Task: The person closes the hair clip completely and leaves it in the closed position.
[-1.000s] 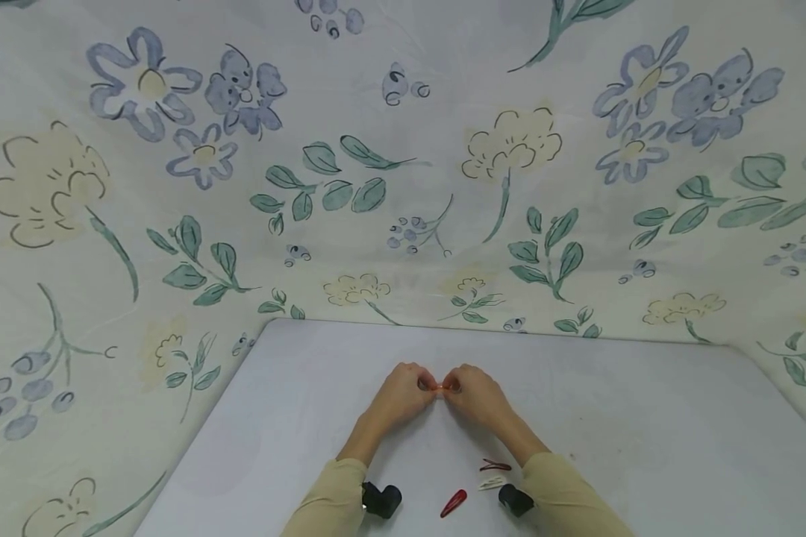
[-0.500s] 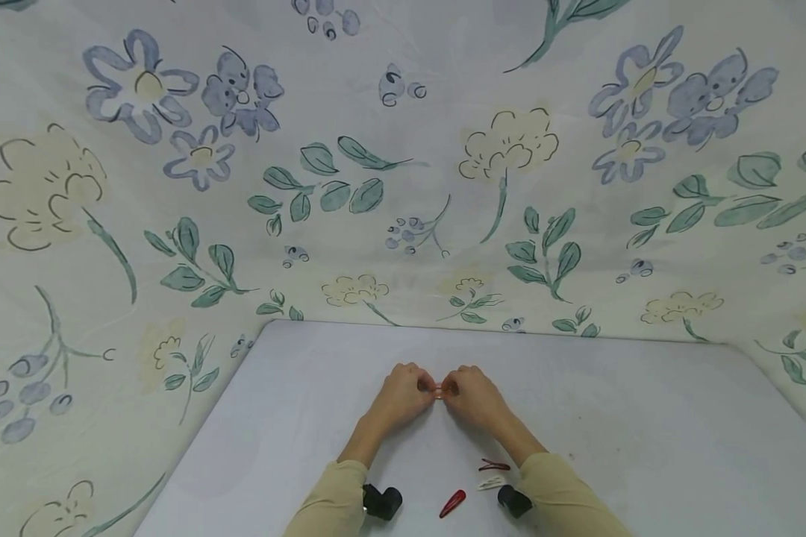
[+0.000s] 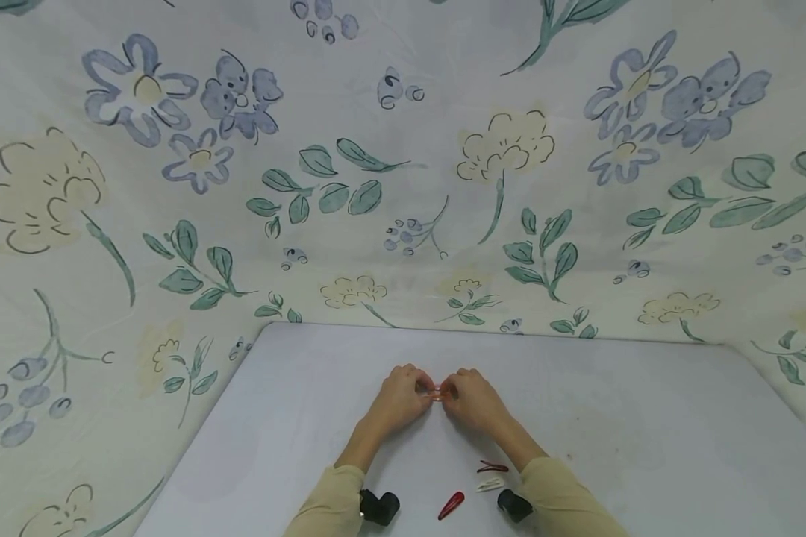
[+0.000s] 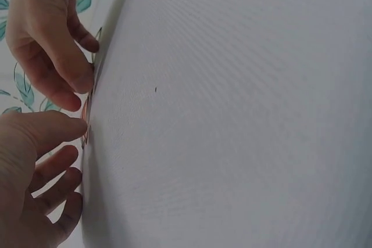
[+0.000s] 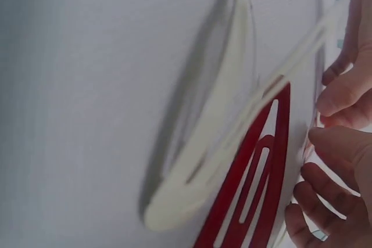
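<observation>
Both hands meet near the middle of the white table (image 3: pixel 295 418). The left hand (image 3: pixel 401 397) and the right hand (image 3: pixel 473 400) pinch a small orange hair clip (image 3: pixel 437 394) between thumbs and fingers. Most of the clip is hidden by the fingertips. In the left wrist view, the left hand (image 4: pixel 35 166) is low and the right hand (image 4: pixel 55 39) above it, with an orange edge of the clip (image 4: pixel 86 114) between them. The right wrist view has the right hand (image 5: pixel 343 184) at the lower right, its thumb towards the left hand (image 5: pixel 351 85).
Nearer the person lie a red snap hair clip (image 3: pixel 451 506), a white one (image 3: pixel 490 485) and a dark red one (image 3: pixel 492 467) with its arms spread. Black wrist devices (image 3: pixel 379 509) sit by the sleeves. Flower-patterned cloth (image 3: pixel 403 224) rises behind the table.
The hands stay almost in place. Between the fingertips, the orange clip goes from one narrow strip to two separate strips. The whole head view shifts slightly.
</observation>
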Available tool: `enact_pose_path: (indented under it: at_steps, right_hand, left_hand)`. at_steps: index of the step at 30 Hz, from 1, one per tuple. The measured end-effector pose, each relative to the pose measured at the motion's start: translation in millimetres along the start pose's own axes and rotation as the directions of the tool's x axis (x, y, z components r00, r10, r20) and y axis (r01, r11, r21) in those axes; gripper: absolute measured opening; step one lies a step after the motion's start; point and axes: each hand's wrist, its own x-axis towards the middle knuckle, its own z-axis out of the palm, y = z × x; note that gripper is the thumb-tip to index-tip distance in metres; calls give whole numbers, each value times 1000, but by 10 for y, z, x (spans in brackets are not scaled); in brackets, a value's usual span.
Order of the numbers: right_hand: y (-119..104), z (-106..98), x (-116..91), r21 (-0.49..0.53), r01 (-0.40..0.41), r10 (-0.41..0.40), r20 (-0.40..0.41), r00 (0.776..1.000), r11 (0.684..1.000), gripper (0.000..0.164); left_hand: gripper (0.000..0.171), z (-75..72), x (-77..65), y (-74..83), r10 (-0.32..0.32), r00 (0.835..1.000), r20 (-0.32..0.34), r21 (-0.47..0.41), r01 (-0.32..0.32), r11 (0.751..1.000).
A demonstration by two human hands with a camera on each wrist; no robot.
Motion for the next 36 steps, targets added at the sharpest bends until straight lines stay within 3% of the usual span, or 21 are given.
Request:
enact_pose_path:
  at_steps: [10, 16, 23, 32, 36]
  right_hand:
    - [-11, -65, -107, 95, -82, 77, 55, 996, 992, 20]
    - [23, -129, -203, 158, -88, 80, 53, 995, 983, 21]
    - [80, -261, -314, 200, -99, 94, 34, 995, 975, 21]
    - [153, -430, -464, 264, -106, 117, -26, 993, 959, 22]
    - [199, -466, -545, 268, -126, 141, -36, 989, 955, 23]
  left_hand:
    - [18, -19, -50, -8, -11, 1000, -4, -67, 11, 998]
    - [21, -42, -95, -13, -3, 1000, 17, -82, 4, 997]
    - [24, -74, -185, 21, -38, 996, 79, -133, 48, 990]
    - [28, -100, -269, 60, -36, 996, 83, -174, 51, 983]
    - [30, -120, -307, 119, -7, 995, 101, -194, 26, 981]
